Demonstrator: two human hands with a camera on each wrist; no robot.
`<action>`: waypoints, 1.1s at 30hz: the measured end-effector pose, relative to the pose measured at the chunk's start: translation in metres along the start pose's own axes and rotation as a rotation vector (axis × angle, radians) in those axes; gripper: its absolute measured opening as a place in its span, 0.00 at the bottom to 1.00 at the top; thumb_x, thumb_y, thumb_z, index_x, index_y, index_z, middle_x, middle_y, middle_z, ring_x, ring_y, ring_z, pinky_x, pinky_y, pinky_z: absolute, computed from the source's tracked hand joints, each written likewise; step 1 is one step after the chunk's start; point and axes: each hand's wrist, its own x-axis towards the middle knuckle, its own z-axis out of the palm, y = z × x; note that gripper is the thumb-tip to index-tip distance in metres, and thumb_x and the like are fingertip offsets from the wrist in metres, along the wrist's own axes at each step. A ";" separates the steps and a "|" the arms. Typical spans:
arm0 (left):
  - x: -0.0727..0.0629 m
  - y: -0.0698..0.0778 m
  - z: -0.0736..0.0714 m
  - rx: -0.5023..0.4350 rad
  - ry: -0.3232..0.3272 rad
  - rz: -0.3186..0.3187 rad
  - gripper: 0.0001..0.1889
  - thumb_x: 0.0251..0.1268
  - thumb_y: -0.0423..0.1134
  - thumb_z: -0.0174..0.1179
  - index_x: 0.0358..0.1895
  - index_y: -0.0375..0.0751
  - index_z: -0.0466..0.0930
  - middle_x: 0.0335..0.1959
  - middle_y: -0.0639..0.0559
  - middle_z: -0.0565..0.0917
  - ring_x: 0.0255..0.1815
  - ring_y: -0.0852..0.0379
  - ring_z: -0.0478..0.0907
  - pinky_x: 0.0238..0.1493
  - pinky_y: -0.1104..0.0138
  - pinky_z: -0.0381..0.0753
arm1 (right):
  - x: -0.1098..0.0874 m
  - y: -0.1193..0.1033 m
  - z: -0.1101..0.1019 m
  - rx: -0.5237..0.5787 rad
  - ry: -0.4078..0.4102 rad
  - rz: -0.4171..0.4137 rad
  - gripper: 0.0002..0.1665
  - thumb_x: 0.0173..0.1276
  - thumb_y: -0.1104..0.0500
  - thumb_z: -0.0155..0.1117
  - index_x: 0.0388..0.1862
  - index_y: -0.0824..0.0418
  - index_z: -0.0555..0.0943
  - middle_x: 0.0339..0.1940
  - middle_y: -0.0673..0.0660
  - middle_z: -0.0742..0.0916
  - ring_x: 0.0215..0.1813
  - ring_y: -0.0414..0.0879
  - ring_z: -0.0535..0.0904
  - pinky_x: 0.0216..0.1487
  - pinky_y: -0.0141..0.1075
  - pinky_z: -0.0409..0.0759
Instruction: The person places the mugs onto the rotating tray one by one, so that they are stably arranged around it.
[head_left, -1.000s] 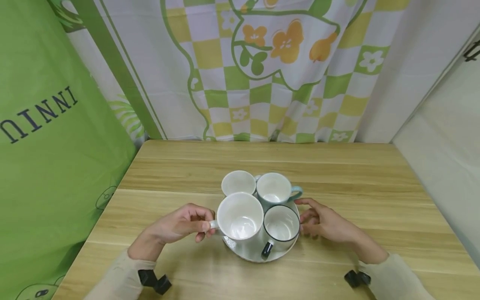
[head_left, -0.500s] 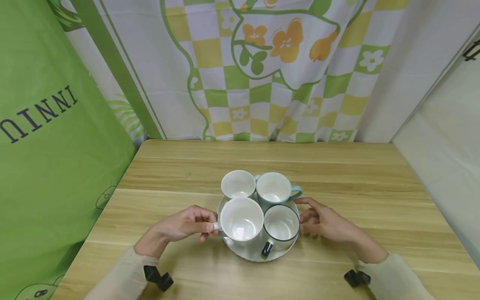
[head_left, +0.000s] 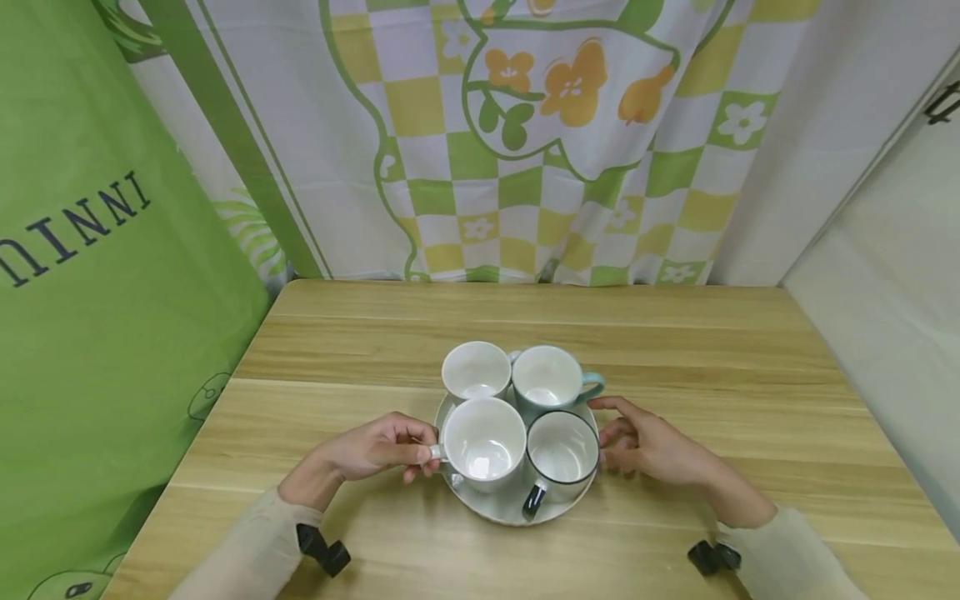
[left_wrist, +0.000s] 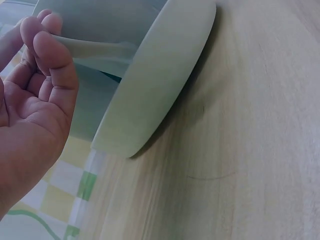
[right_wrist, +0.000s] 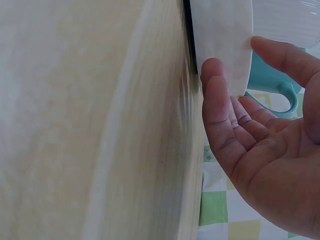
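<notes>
A white plate point(head_left: 495, 505) bears several mugs in a cluster. My left hand point(head_left: 386, 450) pinches the handle of the large white mug point(head_left: 467, 467) at the plate's front left. In the left wrist view, the thumb and fingertips meet on that handle point(left_wrist: 95, 48), just above the plate's rim. My right hand point(head_left: 648, 442) holds the plate's right edge, thumb at the rim and fingers against its outer wall point(right_wrist: 225, 40). Beside it stand a black-rimmed mug point(head_left: 562, 450) with a black handle and a light-blue mug point(head_left: 546, 377). Another white mug point(head_left: 476, 368) stands at the back left.
The wooden table point(head_left: 360, 333) extends around the plate. A patterned curtain point(head_left: 540, 192) hangs behind its far edge, with green fabric point(head_left: 112, 333) on the left and a pale wall point(head_left: 892, 250) on the right.
The large white mug has come down and slightly right onto the plate, my left hand moving with it on the handle. My right hand has stayed at the plate's edge.
</notes>
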 end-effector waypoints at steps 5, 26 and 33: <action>0.002 -0.005 -0.003 -0.011 -0.013 -0.004 0.14 0.75 0.29 0.50 0.41 0.13 0.70 0.36 0.57 0.83 0.30 0.69 0.76 0.36 0.77 0.76 | 0.000 0.000 0.000 0.005 0.000 0.004 0.47 0.65 0.60 0.71 0.77 0.60 0.56 0.48 0.65 0.84 0.37 0.50 0.83 0.31 0.41 0.85; 0.004 -0.015 -0.010 -0.006 -0.033 -0.048 0.15 0.75 0.31 0.52 0.40 0.13 0.71 0.35 0.57 0.83 0.29 0.67 0.75 0.35 0.77 0.76 | 0.000 -0.001 0.000 -0.009 -0.005 -0.011 0.46 0.66 0.60 0.70 0.77 0.62 0.57 0.48 0.65 0.85 0.36 0.50 0.83 0.31 0.40 0.84; 0.004 -0.014 -0.013 -0.008 -0.034 -0.064 0.17 0.75 0.32 0.54 0.42 0.12 0.72 0.36 0.55 0.85 0.29 0.66 0.77 0.35 0.77 0.77 | -0.001 0.000 0.000 -0.004 -0.008 -0.016 0.46 0.66 0.59 0.70 0.77 0.62 0.56 0.47 0.65 0.84 0.37 0.51 0.84 0.31 0.41 0.84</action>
